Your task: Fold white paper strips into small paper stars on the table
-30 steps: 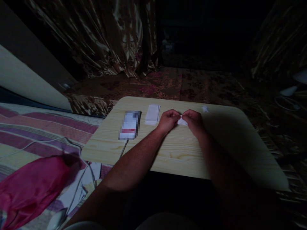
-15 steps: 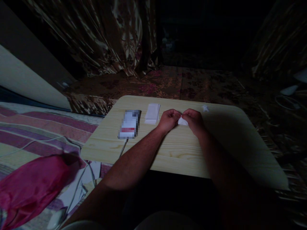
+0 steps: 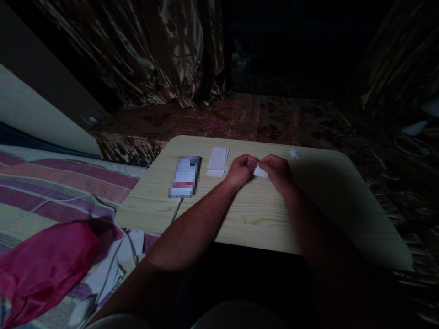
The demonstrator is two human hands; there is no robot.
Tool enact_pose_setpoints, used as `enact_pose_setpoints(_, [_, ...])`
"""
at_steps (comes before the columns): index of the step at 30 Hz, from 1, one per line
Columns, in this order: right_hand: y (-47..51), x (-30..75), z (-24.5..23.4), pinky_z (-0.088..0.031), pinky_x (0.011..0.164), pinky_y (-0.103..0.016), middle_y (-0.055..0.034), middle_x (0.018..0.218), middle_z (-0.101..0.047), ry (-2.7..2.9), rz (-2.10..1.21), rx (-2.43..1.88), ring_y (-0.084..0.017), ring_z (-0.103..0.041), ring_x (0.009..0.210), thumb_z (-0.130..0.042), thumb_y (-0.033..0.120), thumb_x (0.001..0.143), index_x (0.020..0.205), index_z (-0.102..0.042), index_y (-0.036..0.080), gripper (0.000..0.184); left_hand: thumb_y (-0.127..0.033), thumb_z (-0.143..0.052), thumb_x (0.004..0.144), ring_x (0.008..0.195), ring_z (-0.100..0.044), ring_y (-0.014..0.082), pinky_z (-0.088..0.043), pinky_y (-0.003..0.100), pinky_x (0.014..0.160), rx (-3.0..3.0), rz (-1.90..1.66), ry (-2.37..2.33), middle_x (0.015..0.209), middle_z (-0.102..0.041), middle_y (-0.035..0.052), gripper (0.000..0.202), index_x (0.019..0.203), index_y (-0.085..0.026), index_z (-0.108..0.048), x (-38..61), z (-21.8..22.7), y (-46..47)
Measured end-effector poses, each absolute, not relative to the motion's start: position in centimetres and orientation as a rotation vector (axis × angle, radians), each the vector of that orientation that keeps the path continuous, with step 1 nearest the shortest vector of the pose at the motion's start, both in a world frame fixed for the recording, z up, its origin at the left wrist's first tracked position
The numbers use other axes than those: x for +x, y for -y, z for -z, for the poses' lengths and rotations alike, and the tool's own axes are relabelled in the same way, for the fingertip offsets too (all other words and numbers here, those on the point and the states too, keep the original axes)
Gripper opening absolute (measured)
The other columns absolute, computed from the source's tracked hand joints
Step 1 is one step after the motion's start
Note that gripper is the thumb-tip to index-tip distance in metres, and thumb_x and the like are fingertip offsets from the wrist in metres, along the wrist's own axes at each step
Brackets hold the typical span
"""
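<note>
Between the left hand (image 3: 241,170) and right hand (image 3: 277,172), a small white folded paper (image 3: 260,172) sits pinched by both sets of fingers.

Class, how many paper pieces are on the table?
3: stack beside the phone; piece pinched between left hand and right hand; scrap farther right. Others possibly hidden.

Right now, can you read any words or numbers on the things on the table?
None can be read.
The phone is blurred out: only a red band shows on its screen.
The paper stack, the scrap and the small paper pinched by the left hand and right hand show no writing.
</note>
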State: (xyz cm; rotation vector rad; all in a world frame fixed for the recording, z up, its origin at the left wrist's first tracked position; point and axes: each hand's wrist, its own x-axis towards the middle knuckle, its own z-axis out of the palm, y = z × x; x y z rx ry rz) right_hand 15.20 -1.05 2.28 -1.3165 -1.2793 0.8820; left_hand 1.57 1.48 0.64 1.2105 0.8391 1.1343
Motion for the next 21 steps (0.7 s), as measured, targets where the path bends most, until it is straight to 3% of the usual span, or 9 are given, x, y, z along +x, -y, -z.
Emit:
enact_pose_setpoints(6, [1.12,15.08,-2.24,-0.035,0.049,-0.026,0.0015,0.058,-0.06,1.32,-0.949,-1.31,-0.013,-0.051,0.053,-0.067,0.032,0.065,0.07,-0.06,0.018,0.017,-0.028,-0.065,0.073,0.044,-0.042,0.0075,-0.031,0.022,0.045,1.214,-1.182,-0.875,0.051,-0.051,-0.0035,0.013,0.073,-0.016,-0.06,1.43,-0.78,-1.55])
enact_pose_setpoints(21, [0.91,15.17,-1.75,-0.038,0.047,-0.023,0.0022,0.057,-0.06,1.339,-0.97,-1.301,-0.013,-0.054,0.051,-0.065,0.027,0.064,0.07,-0.061,0.017,0.012,-0.031,-0.064,0.074,0.045,-0.043,0.008,-0.032,0.022,0.045,1.23,-1.21,-0.884,0.053,-0.052,-0.0031,0.016,0.074,-0.015,-0.059,1.41,-0.44,-1.78])
